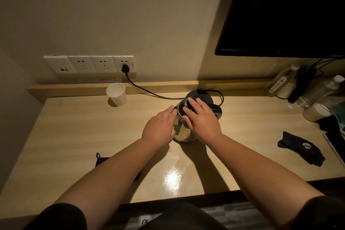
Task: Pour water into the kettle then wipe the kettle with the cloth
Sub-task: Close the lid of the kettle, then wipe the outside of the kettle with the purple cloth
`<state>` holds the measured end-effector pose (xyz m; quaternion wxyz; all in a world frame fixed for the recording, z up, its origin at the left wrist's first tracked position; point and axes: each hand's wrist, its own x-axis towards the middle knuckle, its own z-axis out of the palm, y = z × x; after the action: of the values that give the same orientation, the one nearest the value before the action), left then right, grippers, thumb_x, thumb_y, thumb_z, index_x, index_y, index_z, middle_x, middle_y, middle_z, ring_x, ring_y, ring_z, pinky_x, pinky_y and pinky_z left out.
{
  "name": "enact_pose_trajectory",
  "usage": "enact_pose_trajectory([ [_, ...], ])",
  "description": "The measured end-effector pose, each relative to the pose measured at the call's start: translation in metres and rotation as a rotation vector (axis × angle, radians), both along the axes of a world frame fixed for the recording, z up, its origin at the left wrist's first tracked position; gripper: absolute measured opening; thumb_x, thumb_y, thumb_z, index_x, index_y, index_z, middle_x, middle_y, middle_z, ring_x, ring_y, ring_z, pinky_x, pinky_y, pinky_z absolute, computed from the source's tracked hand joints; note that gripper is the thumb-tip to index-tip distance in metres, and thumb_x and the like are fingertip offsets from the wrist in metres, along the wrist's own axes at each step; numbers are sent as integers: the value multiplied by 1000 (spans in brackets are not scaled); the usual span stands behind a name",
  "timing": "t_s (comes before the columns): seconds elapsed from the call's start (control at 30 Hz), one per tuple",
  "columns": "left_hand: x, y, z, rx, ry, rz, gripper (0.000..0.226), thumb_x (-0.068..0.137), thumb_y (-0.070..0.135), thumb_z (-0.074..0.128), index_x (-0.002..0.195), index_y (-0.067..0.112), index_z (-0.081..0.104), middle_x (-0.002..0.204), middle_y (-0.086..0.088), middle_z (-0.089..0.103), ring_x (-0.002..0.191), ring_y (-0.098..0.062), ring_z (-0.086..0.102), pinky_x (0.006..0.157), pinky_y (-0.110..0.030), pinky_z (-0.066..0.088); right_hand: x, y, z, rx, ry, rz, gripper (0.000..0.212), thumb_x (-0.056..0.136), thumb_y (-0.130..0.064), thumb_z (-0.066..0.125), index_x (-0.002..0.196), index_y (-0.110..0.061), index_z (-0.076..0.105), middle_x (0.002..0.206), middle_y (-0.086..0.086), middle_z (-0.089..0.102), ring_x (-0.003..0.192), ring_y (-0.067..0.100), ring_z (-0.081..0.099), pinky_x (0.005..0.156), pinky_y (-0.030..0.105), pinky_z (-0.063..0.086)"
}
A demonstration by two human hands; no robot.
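Wood desk (pixel 74 136) by wall | kettle (pixel 183 132) mid desk, just in front of base (pixel 200 96) | left hand (pixel 160 129) flat on kettle side, holds nothing; right hand (pixel 201 119) fingers straight on lid | cup (pixel 116 94) back-left, cloth (pixel 101 160) near-left | tip: steady body w/ left, open lid fully before pouring.

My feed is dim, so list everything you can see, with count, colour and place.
kettle: one, steel with black lid, desk centre, off its base
kettle base: one, black, behind kettle, corded to the wall socket
paper cup: one, white, back left of desk
cloth: one, purple, front left, partly under the left forearm
black fabric item: one, right side of desk
bottles: several, clear or pale, far right
screen: one, black, on wall
left hand: on kettle's left side
right hand: on kettle's lid
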<state>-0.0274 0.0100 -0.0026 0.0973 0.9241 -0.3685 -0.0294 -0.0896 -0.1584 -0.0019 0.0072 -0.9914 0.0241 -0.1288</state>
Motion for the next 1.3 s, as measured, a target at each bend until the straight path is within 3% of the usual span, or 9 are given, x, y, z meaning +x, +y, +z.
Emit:
enact_pose_trajectory([
  [0.43,-8,26,12,78,-15,33,56,97,33,44,149,23,24,158,-1,21,140,-21,27,109,-36,32,0,1,30,141,260,19,46,103,-41,41,147,-25,44,161,4,29,148,29,21,120,43,16],
  [0.7,-18,96,-3,161,139,155,51,97,31,41,146,20,33,153,-2,32,137,-22,30,107,-36,31,10,-12,57,183,390,88,41,101,-35,48,140,-22,54,154,1,40,137,23,39,108,41,38],
  [0.9,-26,146,-24,222,222,248,46,97,30,40,141,18,41,145,-2,42,129,-22,39,102,-37,38,16,-7,51,160,344,65,37,100,-34,49,132,-20,61,144,4,50,126,27,46,101,41,43],
  [1.03,-32,168,-41,268,237,227,41,95,33,42,133,17,46,136,-4,48,120,-22,45,96,-38,42,4,9,37,44,155,37,35,94,-31,58,126,-16,65,140,12,53,133,34,41,113,53,29],
  [1.17,-44,183,-66,291,210,117,58,96,45,39,148,20,27,155,-6,27,140,-24,25,112,-41,25,-33,53,-1,70,95,180,39,83,-26,69,121,-17,68,140,17,53,138,41,37,115,61,19],
  [1.3,-41,192,-87,331,196,-8,65,97,52,31,152,22,11,161,-5,7,146,-26,5,117,-43,7,-71,101,-63,83,402,194,41,93,-35,56,129,-18,61,144,15,51,139,38,36,115,58,23],
])
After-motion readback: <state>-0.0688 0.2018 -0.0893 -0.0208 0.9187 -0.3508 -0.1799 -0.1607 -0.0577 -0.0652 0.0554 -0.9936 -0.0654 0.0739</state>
